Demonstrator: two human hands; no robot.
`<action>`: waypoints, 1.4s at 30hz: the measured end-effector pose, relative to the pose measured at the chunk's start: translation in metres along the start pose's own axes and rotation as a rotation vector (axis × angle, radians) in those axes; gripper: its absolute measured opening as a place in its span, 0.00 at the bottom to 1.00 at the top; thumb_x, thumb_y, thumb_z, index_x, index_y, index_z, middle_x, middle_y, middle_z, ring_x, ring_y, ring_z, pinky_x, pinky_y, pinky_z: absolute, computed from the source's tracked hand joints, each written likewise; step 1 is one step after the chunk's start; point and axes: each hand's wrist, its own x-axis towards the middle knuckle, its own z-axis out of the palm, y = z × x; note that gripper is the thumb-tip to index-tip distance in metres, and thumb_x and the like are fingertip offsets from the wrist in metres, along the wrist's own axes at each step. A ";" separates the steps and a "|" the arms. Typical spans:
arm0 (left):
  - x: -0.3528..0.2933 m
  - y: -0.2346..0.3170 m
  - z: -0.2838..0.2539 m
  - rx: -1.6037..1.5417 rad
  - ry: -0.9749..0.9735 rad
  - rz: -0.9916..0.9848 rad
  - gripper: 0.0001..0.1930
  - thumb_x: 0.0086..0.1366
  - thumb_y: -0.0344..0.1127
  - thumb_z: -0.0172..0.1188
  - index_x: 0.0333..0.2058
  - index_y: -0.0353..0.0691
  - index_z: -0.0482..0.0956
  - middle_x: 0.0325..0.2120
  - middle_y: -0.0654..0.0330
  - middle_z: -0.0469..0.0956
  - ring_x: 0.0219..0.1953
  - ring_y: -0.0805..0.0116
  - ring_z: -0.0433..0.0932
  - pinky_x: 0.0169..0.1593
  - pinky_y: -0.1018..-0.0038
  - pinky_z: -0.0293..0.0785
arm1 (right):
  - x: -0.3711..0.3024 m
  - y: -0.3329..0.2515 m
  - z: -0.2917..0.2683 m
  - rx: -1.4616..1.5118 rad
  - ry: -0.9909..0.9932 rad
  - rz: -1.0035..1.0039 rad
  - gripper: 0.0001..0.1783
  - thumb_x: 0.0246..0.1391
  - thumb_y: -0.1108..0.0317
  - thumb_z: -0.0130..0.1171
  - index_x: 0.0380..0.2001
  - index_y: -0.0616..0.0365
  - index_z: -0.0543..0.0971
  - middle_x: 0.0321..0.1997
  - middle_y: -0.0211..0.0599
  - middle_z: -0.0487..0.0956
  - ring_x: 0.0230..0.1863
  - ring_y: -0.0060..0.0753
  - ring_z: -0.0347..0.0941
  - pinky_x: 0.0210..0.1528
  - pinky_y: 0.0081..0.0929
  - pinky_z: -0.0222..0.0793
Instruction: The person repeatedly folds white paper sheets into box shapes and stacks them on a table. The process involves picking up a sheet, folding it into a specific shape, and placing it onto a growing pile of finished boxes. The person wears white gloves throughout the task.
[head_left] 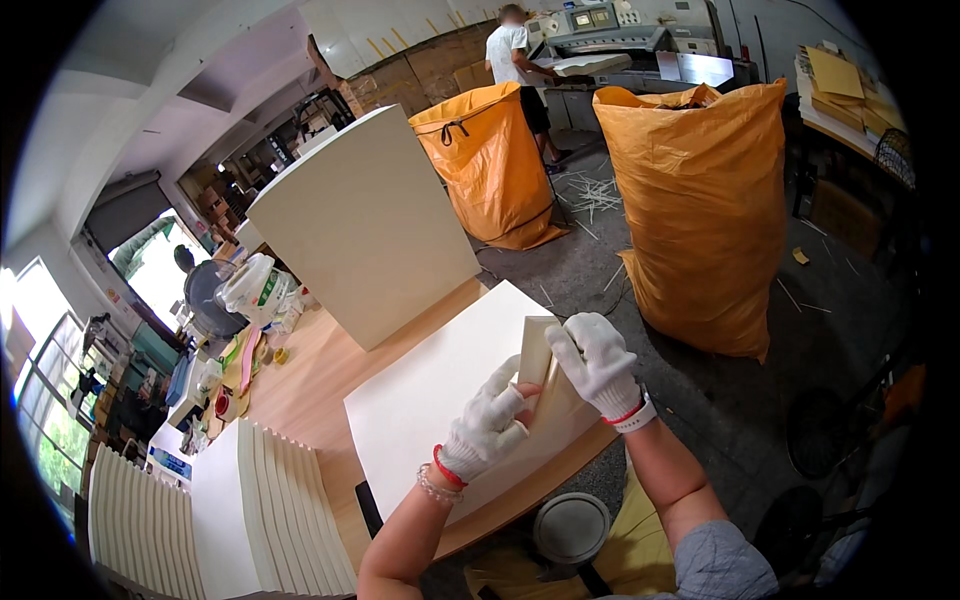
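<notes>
At the near side, a round grey stool top [572, 528] sits just off the edge of the light wood desk [320, 365]. On the desk lie white paper sheets [430, 390], their near right corner turned up between two gloved hands. The left hand [487, 425], its bare thumb showing, has its grip closed on that raised corner. The right hand [597, 365] presses bent fingers against the corner's right side; its thumb is hidden, so I cannot tell whether its grip is closed. The step in hand looks like flexing or separating the sheets at the corner. The next move seems to call for a light, even pinch that leaves the edges uncreased.

Near left stand paper stacks [215, 505] with stepped edges. Farther along the desk rises a tall cream paper stack [370, 225], with a white bucket [250, 290] to its left. Beyond, on the floor, stand a left orange sack [490, 170] and a nearer right orange sack [700, 210]. Farthest off, a co-worker [510, 55] stands at a large machine [615, 42].
</notes>
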 end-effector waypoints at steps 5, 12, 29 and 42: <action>0.002 0.010 0.007 -0.101 0.121 -0.053 0.27 0.56 0.20 0.66 0.56 0.40 0.77 0.69 0.39 0.62 0.65 0.42 0.71 0.62 0.59 0.73 | -0.005 0.006 0.002 -0.056 -0.005 -0.051 0.06 0.61 0.73 0.61 0.41 0.61 0.81 0.30 0.38 0.69 0.31 0.45 0.70 0.33 0.41 0.67; -0.002 -0.004 0.003 0.112 0.076 0.076 0.30 0.56 0.19 0.65 0.59 0.41 0.75 0.70 0.39 0.60 0.63 0.42 0.73 0.60 0.60 0.74 | 0.002 -0.003 -0.003 0.115 -0.037 0.097 0.04 0.62 0.71 0.61 0.35 0.60 0.80 0.28 0.38 0.70 0.30 0.46 0.70 0.33 0.41 0.66; 0.001 0.001 0.003 0.100 0.029 0.031 0.27 0.57 0.18 0.60 0.57 0.42 0.78 0.69 0.39 0.62 0.59 0.41 0.77 0.59 0.62 0.75 | -0.004 0.003 0.004 0.127 -0.028 0.162 0.10 0.62 0.68 0.63 0.29 0.60 0.74 0.26 0.41 0.70 0.30 0.48 0.70 0.34 0.44 0.67; 0.000 0.005 0.003 -0.073 0.092 -0.040 0.23 0.57 0.20 0.66 0.53 0.39 0.79 0.71 0.39 0.58 0.62 0.43 0.74 0.61 0.61 0.73 | -0.003 0.001 0.002 0.118 -0.009 0.121 0.10 0.63 0.68 0.62 0.29 0.60 0.75 0.26 0.42 0.71 0.31 0.49 0.71 0.34 0.44 0.67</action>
